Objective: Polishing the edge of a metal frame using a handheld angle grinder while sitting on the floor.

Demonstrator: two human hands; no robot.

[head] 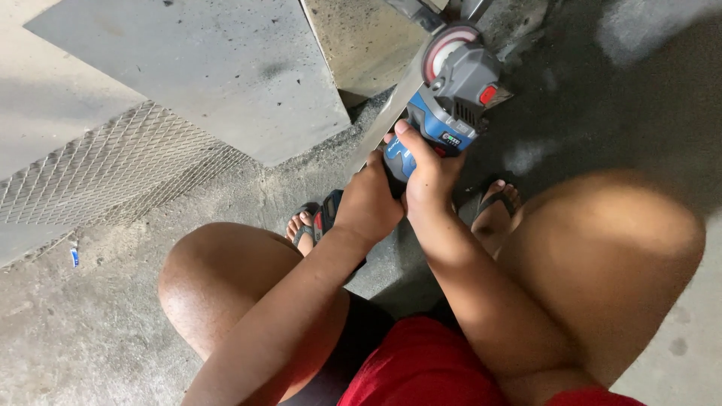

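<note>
Person squats on the concrete floor (90, 353), both hands on a blue-grey cordless angle grinder (449, 98). Right hand (430, 174) grip clamped round the grinder body, left hand (368, 203) grip closed lower on the handle by the battery end. Disc sits at the edge of a metal strip (391, 116) beside grey sheet metal (218, 68) and expanded mesh (105, 169). No sparks, can't tell how much is ground yet. No containers in view
</note>
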